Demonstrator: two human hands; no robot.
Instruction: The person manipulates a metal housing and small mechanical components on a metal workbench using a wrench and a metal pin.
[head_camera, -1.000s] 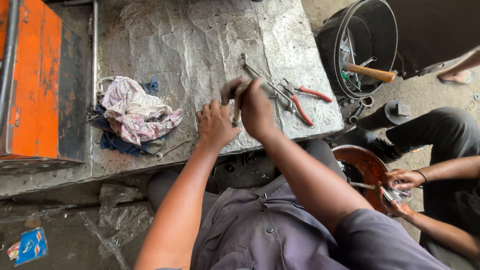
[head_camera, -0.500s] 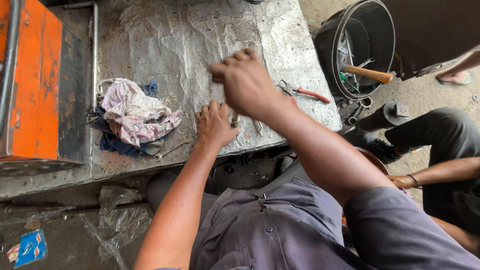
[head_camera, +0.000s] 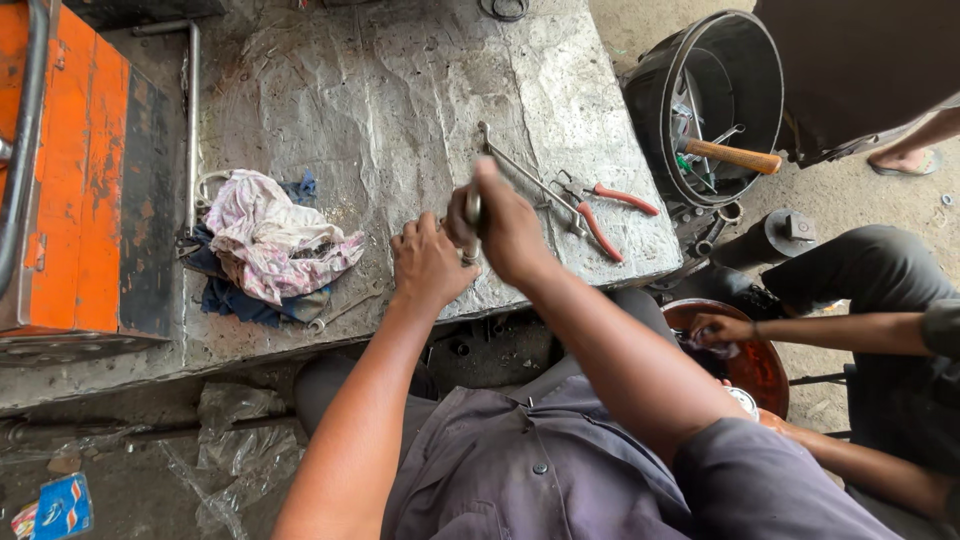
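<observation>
At the far left an orange metal box sits along the edge of the battered grey desk, and just beside it a heap of pink-and-white rags lies over a blue cloth, with a small open-ended spanner poking out from under the heap near the front edge. If the rags get nudged, that spanner could slide off the desk into the clutter below. Next comes the left hand, curled palm-down on the desk with its fingers bent close against a small metal part standing there; how tightly it grips cannot be told, since the fingers hide the contact. Directly above it the right hand is closed in a fist around a slim metal tool, held upright with its lower end at the small part. The two hands touch or nearly touch, so a slip or a glancing blow of the tool would likely land on the left fingers, and the part could skid away on the uneven sheet. Further right, long steel rods and red-handled pliers lie close to the right forearm, where a sweep of the elbow could knock them off. At the far right another person's hand works in a rust-coloured bowl, near enough to be hit by anything falling.
</observation>
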